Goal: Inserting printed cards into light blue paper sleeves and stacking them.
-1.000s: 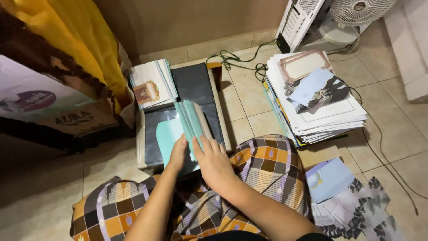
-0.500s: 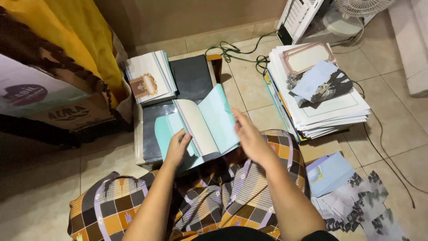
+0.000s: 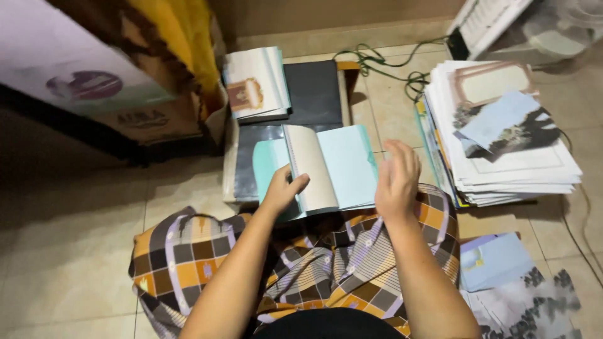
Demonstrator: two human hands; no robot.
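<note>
Head view: my left hand (image 3: 282, 188) is gripping the open booklet (image 3: 323, 166) at its spine, running away from me; my right hand (image 3: 396, 182) is hovering open, just beside its right page.

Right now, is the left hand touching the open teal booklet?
Touching. The head view shows the left hand gripping the open teal booklet at its lower left, thumb pressed onto the cream page, fingers hidden under the cover.
</note>
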